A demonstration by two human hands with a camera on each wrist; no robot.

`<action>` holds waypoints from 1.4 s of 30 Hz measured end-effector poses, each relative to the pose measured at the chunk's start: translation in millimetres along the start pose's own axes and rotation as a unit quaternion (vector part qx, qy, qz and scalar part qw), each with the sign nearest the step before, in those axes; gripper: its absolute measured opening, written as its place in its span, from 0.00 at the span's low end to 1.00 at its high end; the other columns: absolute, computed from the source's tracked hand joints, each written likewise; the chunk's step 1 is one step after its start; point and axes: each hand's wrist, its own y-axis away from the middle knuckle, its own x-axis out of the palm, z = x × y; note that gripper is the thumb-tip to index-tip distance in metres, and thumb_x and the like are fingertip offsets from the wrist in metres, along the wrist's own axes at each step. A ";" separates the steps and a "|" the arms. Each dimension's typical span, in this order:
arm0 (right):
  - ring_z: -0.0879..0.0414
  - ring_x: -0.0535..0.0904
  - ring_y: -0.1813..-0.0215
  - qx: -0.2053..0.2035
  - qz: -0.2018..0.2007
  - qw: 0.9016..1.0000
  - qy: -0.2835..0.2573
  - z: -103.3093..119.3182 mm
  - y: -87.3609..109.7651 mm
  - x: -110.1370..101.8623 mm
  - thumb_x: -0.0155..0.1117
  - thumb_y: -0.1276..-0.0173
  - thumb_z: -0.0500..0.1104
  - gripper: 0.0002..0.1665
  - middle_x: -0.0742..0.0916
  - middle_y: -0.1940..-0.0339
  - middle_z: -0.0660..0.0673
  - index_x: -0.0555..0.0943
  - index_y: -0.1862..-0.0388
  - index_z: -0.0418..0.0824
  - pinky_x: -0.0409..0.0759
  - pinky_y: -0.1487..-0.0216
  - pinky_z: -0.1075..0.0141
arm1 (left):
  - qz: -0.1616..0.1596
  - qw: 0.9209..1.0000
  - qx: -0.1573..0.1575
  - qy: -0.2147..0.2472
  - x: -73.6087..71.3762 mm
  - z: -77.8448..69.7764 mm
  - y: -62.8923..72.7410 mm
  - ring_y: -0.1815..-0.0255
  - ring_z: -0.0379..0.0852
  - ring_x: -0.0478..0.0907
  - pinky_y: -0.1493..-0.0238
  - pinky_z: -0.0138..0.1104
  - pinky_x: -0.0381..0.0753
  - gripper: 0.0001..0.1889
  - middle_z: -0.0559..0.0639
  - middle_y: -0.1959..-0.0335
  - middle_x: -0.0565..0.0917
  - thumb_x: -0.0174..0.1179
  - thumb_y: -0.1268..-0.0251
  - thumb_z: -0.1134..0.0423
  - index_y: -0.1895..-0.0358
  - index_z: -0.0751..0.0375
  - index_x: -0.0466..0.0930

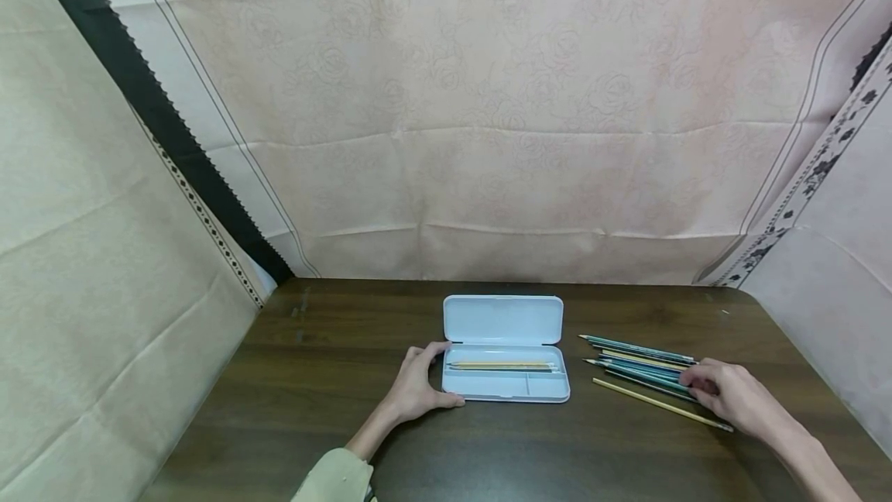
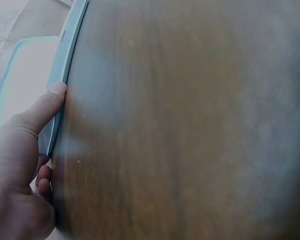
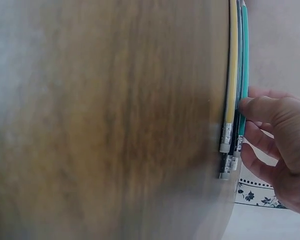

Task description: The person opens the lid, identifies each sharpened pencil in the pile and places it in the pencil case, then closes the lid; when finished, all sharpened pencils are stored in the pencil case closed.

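A light blue pencil case (image 1: 491, 390) lies with its lid (image 1: 503, 318) raised at the back. Several pencils (image 1: 502, 366) rest in its rear compartment, and a divider splits the front one. My left hand (image 1: 411, 387) grips the case's left end, thumb at the front corner and fingers toward the hinge. To the right, my right hand (image 1: 735, 397) is at the eraser ends of a loose bunch of pencils (image 1: 637, 362). In the right wrist view its thumb and fingers pinch a green pencil (image 3: 245, 60). A yellow pencil (image 3: 232, 75) lies beside it.
Everything stands on a dark wooden table (image 1: 334, 339). A yellow pencil (image 1: 655, 404) lies in front of the bunch, tip pointing toward the case. Pale patterned cloth (image 1: 502, 138) hangs behind the table's back edge, with more cloth at both sides.
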 end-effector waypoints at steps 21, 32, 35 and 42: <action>0.71 0.68 0.72 -0.069 -0.029 0.997 -0.028 21.4 -23.9 8.7 0.77 0.56 0.22 0.23 0.76 0.73 0.64 0.85 0.69 0.47 0.69 0.76 0.68 | -0.002 1.000 0.003 -0.002 -0.6 -1.1 -0.5 0.44 0.51 0.65 0.46 0.49 0.71 0.47 0.54 0.40 0.72 0.81 0.56 0.47 0.29 0.53 0.69; 0.71 0.71 0.71 -0.081 -0.016 0.995 -0.051 44.7 -46.2 16.3 0.76 0.51 0.23 0.20 0.79 0.71 0.61 0.86 0.66 0.45 0.72 0.75 0.68 | 0.001 1.000 -0.007 0.003 -0.1 -0.5 -1.1 0.44 0.52 0.65 0.47 0.50 0.70 0.47 0.55 0.41 0.71 0.81 0.55 0.46 0.29 0.53 0.69; 0.70 0.71 0.71 -0.079 0.000 0.995 -0.058 51.7 -52.9 17.8 0.75 0.48 0.25 0.18 0.80 0.70 0.60 0.86 0.65 0.45 0.73 0.74 0.67 | 0.001 1.000 -0.008 0.005 -0.1 -0.8 -0.7 0.43 0.52 0.65 0.46 0.50 0.70 0.47 0.55 0.40 0.71 0.81 0.55 0.47 0.29 0.53 0.69; 0.68 0.72 0.70 -0.048 0.050 0.995 -0.072 66.9 -68.4 22.2 0.74 0.42 0.28 0.13 0.80 0.69 0.57 0.87 0.62 0.44 0.74 0.72 0.67 | 0.000 1.000 -0.008 0.004 0.2 0.3 0.0 0.43 0.52 0.65 0.47 0.50 0.71 0.47 0.55 0.41 0.71 0.81 0.55 0.46 0.29 0.53 0.69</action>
